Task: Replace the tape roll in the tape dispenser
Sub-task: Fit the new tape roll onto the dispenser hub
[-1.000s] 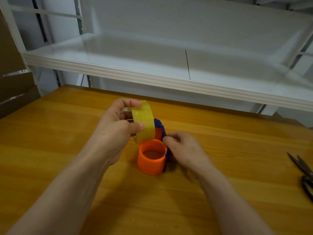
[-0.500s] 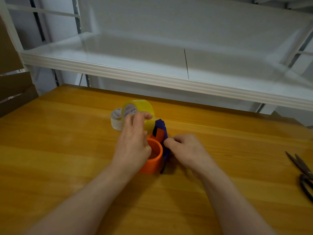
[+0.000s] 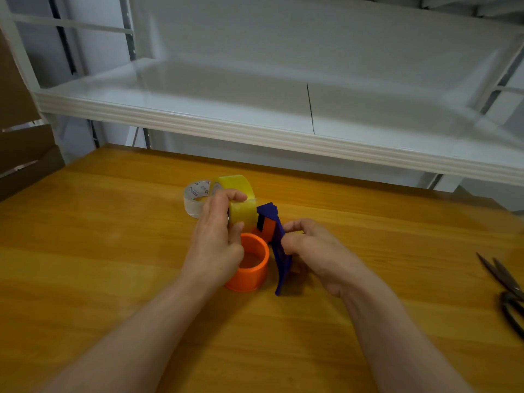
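A tape dispenser lies on the wooden table: its orange hub stands open side up, with a dark blue frame on the right. My left hand grips a yellowish tape roll, held on edge just behind the hub. My right hand pinches the blue frame from the right. A second, nearly clear tape roll with a printed core rests on the table right behind my left hand.
A pair of dark scissors lies at the table's right edge. A white shelf overhangs the far side of the table. Brown cardboard stands at the far left.
My left hand carried the yellowish roll from above the orange hub down and away to the spot behind it, beside the clear roll. My right hand stayed on the blue frame.
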The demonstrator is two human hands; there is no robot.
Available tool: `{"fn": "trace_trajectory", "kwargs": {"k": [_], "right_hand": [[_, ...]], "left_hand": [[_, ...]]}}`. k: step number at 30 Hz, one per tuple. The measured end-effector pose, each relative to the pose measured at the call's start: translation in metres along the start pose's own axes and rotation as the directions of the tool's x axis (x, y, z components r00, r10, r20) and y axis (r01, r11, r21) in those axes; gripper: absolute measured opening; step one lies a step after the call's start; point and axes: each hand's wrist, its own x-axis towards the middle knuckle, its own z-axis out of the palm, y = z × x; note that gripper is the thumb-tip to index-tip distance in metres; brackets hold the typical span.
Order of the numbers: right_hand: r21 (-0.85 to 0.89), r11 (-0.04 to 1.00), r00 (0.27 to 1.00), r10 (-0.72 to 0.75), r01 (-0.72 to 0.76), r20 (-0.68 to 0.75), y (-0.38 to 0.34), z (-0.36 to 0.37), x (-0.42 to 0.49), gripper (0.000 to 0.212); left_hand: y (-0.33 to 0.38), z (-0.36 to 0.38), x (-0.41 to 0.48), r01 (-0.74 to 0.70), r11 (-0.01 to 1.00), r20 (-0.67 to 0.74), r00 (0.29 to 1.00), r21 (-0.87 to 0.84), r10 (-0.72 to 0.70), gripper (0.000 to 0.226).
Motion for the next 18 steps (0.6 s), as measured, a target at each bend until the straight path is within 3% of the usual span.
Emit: {"fn": "trace_trajectory", "kwargs": {"k": [6,9,16,18], "right_hand": [[-0.269,0.963,0.987,-0.019,-0.025,-0.161,-0.004,0.013,0.004,0.053],[-0.371,0.928,0.986,-0.046,-0.018,-0.161,-0.005,0.017,0.002,0.025],[-0.137,0.991,0.994,-0.012,-0.003,-0.111,-0.003,0.001,-0.003,0.013],[0.010,1.000,0.998,-0.014,0.015,-0.061,0.001,-0.005,-0.001,0.022]], "left_hand": [[-0.001,0.000,0.000,-0.001,1.000,0.021,1.000,-0.015,0.001,0.048],[-0.002,0.000,0.000,-0.008,1.000,0.029,1.000,-0.018,0.009,0.050],[-0.002,-0.002,0.000,-0.012,0.998,0.037,0.999,-0.056,0.014,0.051],[-0.002,-0.001,0.000,-0.019,0.998,0.037,0.999,-0.064,0.021,0.053]]}}
